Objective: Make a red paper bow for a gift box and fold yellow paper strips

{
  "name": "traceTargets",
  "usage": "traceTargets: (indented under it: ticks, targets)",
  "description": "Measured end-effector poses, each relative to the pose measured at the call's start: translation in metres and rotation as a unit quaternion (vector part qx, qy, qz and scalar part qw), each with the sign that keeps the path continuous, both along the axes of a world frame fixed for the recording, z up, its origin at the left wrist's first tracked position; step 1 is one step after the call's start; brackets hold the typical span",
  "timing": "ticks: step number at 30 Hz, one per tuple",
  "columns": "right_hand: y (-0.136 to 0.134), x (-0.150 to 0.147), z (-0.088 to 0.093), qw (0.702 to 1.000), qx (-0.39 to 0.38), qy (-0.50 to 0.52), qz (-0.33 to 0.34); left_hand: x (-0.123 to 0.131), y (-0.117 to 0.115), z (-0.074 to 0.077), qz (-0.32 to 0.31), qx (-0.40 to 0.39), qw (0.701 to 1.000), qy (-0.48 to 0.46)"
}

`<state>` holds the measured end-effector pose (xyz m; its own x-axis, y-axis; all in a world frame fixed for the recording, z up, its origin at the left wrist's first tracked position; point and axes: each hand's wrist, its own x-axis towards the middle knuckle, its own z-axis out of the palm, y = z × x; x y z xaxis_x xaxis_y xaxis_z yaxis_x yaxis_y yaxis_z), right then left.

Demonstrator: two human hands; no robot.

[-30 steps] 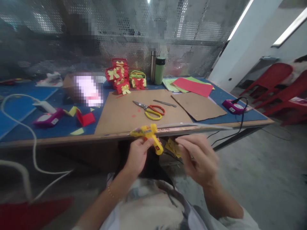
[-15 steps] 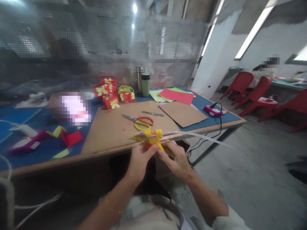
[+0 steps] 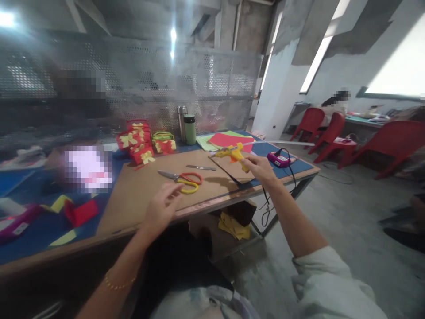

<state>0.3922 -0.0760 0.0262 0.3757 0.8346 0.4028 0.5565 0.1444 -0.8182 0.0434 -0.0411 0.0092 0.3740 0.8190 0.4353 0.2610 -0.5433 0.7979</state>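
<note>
My right hand [image 3: 260,169] grips the handle of a yellow hot glue gun [image 3: 234,153], raised over a small brown cardboard sheet [image 3: 247,173]. From the back of the gun sticks a long, pale glue stick [image 3: 282,143]. Nothing is in my left hand [image 3: 162,204]; its fingers are loosely apart above the table's front edge, close to the scissors [image 3: 179,179]. Those scissors, with one orange and one yellow handle loop, lie on a large brown board [image 3: 129,190]. Just behind them rests a thin metal blade [image 3: 201,167].
Red boxes with yellow bows [image 3: 136,139] stand at the back, beside a green tumbler [image 3: 190,129] and a steel flask. Red paper [image 3: 227,141] lies over green sheets. A purple box [image 3: 279,160] with a black cord sits at right. Yellow pieces [image 3: 234,226] lie under the table.
My left hand has let go of the glue gun and moved left towards the scissors. My right hand has carried the gun up and right. The view has turned slightly to the right.
</note>
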Motion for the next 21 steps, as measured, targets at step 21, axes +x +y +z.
traceTargets:
  ticks: [21]
  targets:
    - [0.064, 0.081, -0.034, 0.975, 0.005, -0.138, -0.175, -0.029, 0.054, -0.024, 0.065, 0.069, 0.981, 0.169]
